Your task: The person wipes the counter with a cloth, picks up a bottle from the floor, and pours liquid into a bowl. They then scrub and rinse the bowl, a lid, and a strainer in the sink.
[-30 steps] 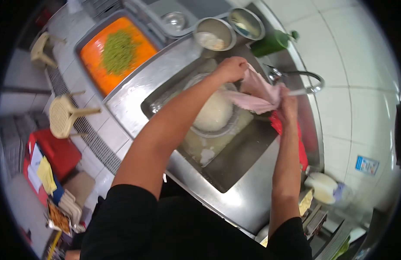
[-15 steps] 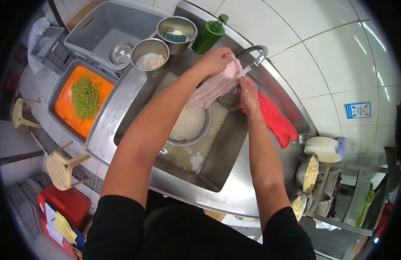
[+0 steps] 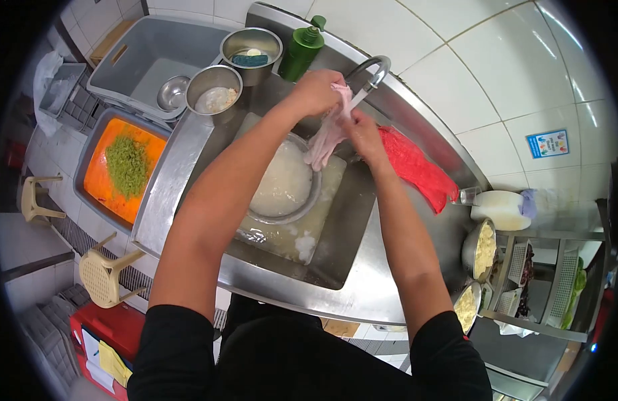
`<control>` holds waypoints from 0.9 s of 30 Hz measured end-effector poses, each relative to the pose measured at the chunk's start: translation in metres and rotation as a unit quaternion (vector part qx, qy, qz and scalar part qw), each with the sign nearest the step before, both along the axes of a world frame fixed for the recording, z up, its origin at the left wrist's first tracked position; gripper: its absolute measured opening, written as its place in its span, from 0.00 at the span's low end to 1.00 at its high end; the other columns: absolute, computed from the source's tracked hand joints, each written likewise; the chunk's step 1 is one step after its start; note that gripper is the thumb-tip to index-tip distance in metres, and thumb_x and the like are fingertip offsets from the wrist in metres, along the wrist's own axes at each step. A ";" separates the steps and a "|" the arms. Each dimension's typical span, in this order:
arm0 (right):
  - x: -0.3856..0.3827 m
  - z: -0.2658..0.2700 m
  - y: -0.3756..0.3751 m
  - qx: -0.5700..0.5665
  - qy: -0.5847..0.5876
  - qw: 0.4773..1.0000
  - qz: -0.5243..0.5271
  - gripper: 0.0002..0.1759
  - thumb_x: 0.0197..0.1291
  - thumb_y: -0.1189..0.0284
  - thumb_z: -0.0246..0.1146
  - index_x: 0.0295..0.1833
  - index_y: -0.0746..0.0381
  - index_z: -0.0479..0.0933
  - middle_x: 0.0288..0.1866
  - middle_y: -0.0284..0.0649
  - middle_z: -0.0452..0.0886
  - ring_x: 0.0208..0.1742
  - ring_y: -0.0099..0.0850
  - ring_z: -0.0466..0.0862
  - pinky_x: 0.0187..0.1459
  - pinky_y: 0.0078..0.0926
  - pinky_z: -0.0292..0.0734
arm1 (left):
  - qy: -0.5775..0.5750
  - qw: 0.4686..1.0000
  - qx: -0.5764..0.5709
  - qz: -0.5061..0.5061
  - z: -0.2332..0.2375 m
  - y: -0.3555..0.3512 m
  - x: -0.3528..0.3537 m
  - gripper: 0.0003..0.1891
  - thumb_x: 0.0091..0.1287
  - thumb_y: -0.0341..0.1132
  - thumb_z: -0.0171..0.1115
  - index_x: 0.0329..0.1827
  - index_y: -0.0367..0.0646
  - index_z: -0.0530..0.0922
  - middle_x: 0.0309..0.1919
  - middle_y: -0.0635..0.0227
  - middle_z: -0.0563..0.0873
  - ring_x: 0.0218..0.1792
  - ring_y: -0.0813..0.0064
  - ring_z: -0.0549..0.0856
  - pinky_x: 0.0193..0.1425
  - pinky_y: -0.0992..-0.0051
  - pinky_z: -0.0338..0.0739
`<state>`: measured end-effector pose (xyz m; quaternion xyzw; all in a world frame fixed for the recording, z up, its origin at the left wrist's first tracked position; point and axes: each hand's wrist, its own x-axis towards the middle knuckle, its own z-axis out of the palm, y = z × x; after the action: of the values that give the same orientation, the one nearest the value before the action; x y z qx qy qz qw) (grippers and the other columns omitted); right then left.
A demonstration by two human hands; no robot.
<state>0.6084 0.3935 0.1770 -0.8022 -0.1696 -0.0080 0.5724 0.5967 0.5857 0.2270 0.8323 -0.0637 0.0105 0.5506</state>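
Note:
My left hand [image 3: 317, 93] pinches the upper edge of a thin pink glove [image 3: 327, 142] under the faucet [image 3: 378, 75]. Closed on the glove's other side is my right hand [image 3: 363, 137]. Finger-like ends of the glove hang down over the sink. Water appears to run from the spout onto it. Below stands a round metal basin [image 3: 282, 184] of cloudy whitish water, set inside the steel sink [image 3: 342, 250]. Right of my right hand, a red cloth-like piece [image 3: 416, 167] lies along the sink's back ledge.
Two steel bowls [image 3: 214, 93] and a green pump bottle [image 3: 302, 50] stand at the back left. A grey tub [image 3: 168, 47] and an orange-filled bin [image 3: 98, 160] topped with chopped greens are farther left. Bowls of yellowish food [image 3: 482, 250] sit at right.
Both hands have drawn closer together, and the pink glove, stretched out before, now hangs bunched and narrower. My view has shifted slightly.

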 end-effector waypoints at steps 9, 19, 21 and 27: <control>0.002 0.033 0.002 0.019 0.160 0.987 -0.014 0.15 0.66 0.69 0.54 0.47 0.69 0.80 0.38 0.37 0.84 0.35 0.27 0.82 0.37 0.28 0.77 | 0.062 0.997 -0.008 0.046 -0.107 -0.018 -0.008 0.32 0.51 0.35 0.69 0.64 0.42 0.76 0.54 0.54 0.85 0.57 0.63 0.83 0.60 0.69 0.75; -0.009 -0.054 -0.052 -0.136 0.053 0.989 0.026 0.30 0.55 0.78 0.65 0.65 0.65 0.68 0.53 0.41 0.82 0.50 0.36 0.84 0.52 0.29 0.79 | 0.023 0.996 0.044 0.071 -0.078 -0.040 0.005 0.21 0.53 0.33 0.66 0.52 0.41 0.80 0.43 0.54 0.87 0.47 0.64 0.86 0.48 0.66 0.80; -0.013 -0.057 -0.039 -0.034 0.053 0.987 0.149 0.33 0.49 0.75 0.68 0.65 0.65 0.71 0.56 0.46 0.82 0.56 0.41 0.83 0.60 0.32 0.75 | 0.142 0.979 -0.142 -0.034 -0.030 -0.041 -0.015 0.24 0.53 0.31 0.65 0.56 0.41 0.76 0.46 0.56 0.85 0.47 0.67 0.85 0.46 0.66 0.82; -0.003 0.026 -0.004 -0.185 0.067 0.980 0.040 0.24 0.49 0.73 0.64 0.55 0.67 0.77 0.47 0.50 0.85 0.47 0.38 0.85 0.50 0.34 0.77 | 0.214 0.941 -0.253 -0.068 -0.064 0.000 -0.034 0.39 0.55 0.24 0.62 0.73 0.51 0.62 0.59 0.62 0.76 0.53 0.67 0.82 0.51 0.59 0.83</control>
<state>0.6054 0.3894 0.2026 -0.8858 -0.1609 0.1003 0.4237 0.5622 0.5855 0.1629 0.6421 0.0040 -0.1893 0.7429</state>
